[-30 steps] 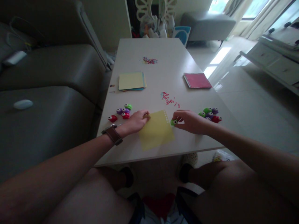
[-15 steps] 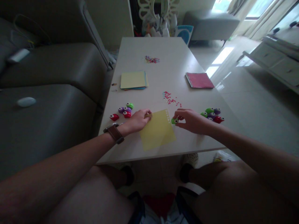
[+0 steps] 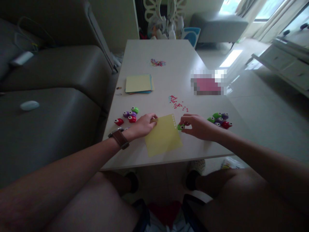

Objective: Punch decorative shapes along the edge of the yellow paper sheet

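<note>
A yellow paper sheet (image 3: 163, 136) lies flat near the table's front edge, with a row of small punched holes along its far right edge. My left hand (image 3: 143, 125), a brown watch on its wrist, presses on the sheet's far left corner. My right hand (image 3: 198, 126) is closed on a small green paper punch (image 3: 180, 127) set against the sheet's right edge. Loose red punched bits (image 3: 177, 102) lie just beyond the sheet.
The white table (image 3: 169, 80) carries a cluster of coloured punches on the left (image 3: 128, 115) and another on the right (image 3: 220, 119). Farther off are a paper stack (image 3: 138, 83), a pink pad (image 3: 208, 85) and mixed confetti (image 3: 157, 62). A grey sofa (image 3: 53, 96) runs along the left.
My right hand has slid the green punch slightly nearer along the sheet's right edge. My left hand stays on the corner. The view shifted a little.
</note>
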The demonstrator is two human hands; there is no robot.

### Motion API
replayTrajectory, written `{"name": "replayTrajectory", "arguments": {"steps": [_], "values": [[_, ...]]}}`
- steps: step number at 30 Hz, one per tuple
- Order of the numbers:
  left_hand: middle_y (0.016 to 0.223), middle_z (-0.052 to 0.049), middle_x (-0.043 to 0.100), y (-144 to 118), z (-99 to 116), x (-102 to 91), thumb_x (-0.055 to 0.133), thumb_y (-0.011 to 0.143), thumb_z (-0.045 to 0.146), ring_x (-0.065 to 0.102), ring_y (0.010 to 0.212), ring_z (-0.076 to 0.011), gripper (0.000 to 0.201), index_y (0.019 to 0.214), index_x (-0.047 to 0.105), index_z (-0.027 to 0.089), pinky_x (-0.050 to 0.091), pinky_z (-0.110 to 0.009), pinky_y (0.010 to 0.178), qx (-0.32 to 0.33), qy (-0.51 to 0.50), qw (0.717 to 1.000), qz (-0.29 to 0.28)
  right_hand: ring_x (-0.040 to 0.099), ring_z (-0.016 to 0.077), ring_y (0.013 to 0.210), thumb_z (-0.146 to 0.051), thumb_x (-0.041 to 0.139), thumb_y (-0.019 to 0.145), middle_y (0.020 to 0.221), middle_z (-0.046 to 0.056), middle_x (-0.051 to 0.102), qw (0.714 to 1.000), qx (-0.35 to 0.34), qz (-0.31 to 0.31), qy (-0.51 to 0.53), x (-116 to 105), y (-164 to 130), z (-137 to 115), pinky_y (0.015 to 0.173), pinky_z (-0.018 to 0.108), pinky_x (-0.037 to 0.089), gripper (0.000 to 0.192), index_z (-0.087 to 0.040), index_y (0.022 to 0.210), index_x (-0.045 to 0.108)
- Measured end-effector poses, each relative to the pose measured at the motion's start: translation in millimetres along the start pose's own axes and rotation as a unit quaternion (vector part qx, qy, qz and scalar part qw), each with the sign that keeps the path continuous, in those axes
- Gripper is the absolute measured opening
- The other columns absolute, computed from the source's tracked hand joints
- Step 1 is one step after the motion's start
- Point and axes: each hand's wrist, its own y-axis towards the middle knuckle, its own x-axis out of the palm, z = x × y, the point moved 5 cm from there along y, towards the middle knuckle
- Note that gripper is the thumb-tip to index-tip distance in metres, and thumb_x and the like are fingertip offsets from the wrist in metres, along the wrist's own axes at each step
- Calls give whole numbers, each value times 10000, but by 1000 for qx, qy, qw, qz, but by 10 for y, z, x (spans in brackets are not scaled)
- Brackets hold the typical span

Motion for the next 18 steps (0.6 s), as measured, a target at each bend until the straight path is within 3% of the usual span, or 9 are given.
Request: {"name": "replayTrajectory", "arguments": {"steps": [18], "values": [[1007,-85,724,7,-30,8,546,865,203,667,901,-229,173,1011,635,179,516,-334,787,-34,15,999,5,614,163,790,-128,703,811,907,38,671,1000,-7,2,12,34,-4,-4,727,270,457,121,-188,909,664]]}}
